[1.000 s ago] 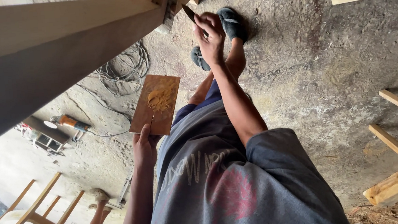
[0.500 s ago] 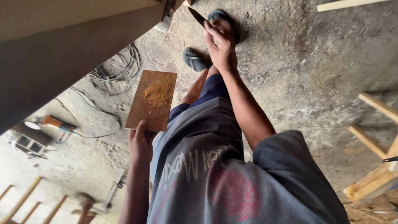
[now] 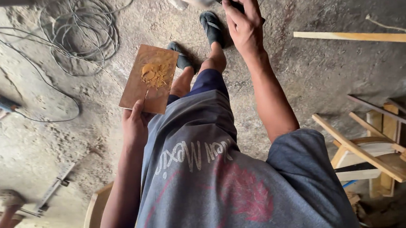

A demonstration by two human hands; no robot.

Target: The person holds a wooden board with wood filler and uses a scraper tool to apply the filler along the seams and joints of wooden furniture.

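While rough concrete floor [image 3: 336, 68] spreads below, left hand [image 3: 135, 127] grips board [image 3: 150, 78], right hand [image 3: 244, 25] clasps dark tool [image 3: 227, 0].

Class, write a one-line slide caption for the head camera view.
Left hand holds a small board carrying orange-brown paste; right hand grips a dark-handled tool above a dusty concrete floor.

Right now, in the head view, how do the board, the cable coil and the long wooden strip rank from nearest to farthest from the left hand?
1. Board: held in the left hand, in front of the body.
2. Cable coil: on the floor, upper left.
3. Long wooden strip: far right, beyond the right hand, which grips a dark tool.
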